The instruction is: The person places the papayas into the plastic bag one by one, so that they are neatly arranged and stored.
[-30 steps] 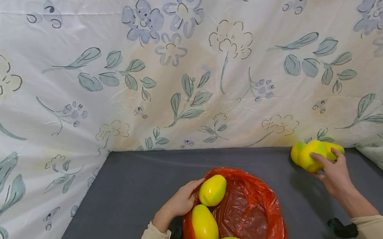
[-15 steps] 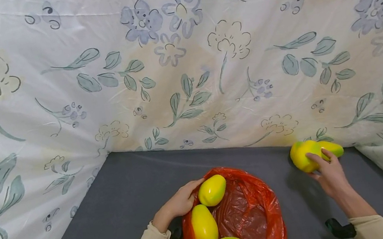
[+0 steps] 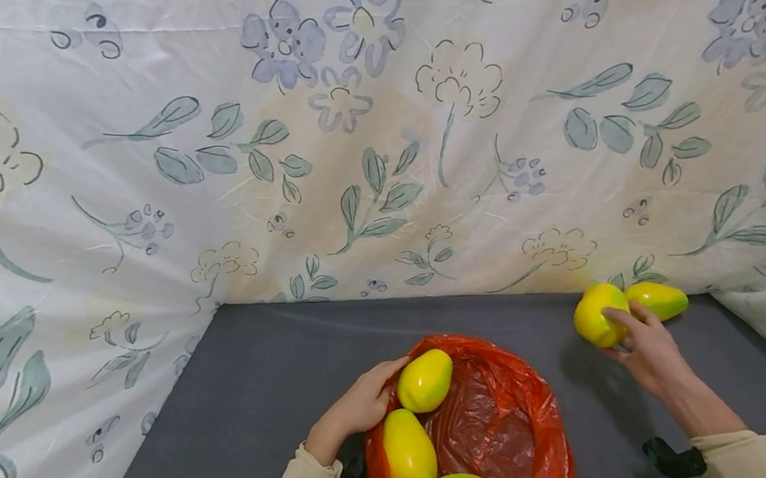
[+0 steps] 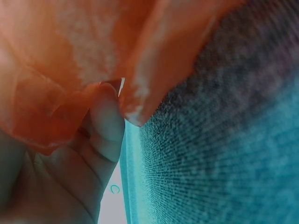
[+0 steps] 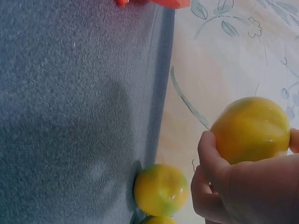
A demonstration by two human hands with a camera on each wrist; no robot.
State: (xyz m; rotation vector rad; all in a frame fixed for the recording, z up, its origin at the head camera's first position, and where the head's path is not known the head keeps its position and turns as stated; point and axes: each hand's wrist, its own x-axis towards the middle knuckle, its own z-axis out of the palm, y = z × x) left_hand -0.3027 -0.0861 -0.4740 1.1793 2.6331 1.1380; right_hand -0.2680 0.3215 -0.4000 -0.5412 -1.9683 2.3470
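My right hand (image 3: pixel 648 347) grips a glossy yellow mango (image 3: pixel 600 317) with a greenish tinge, raised off the table at the back right. In the right wrist view, fingers and thumb span the held mango (image 5: pixel 252 130). Another mango (image 3: pixel 658 301) lies just beyond that hand, against the cloth. My left hand (image 3: pixel 360 399) holds the left rim of a red plastic bag (image 3: pixel 548 431). In the left wrist view, the fingers (image 4: pixel 107 121) curl at the bag's edge (image 4: pixel 51 121). Inside the bag's left and front side lie three mangoes, one (image 3: pixel 410 456) in the middle.
A dark grey cloth-covered table (image 3: pixel 233 433) lies under everything. Floral cloth (image 3: pixel 372 173) hangs behind and at both sides, meeting the table's far edge. In the right wrist view, two mangoes rest by that edge, one (image 5: pixel 161 189) nearly whole and one (image 5: pixel 159 220) cut by the frame.
My right hand has drawn its mango slightly left and away from the mango at the cloth, so a gap shows between them. The left hand and bag stay put.
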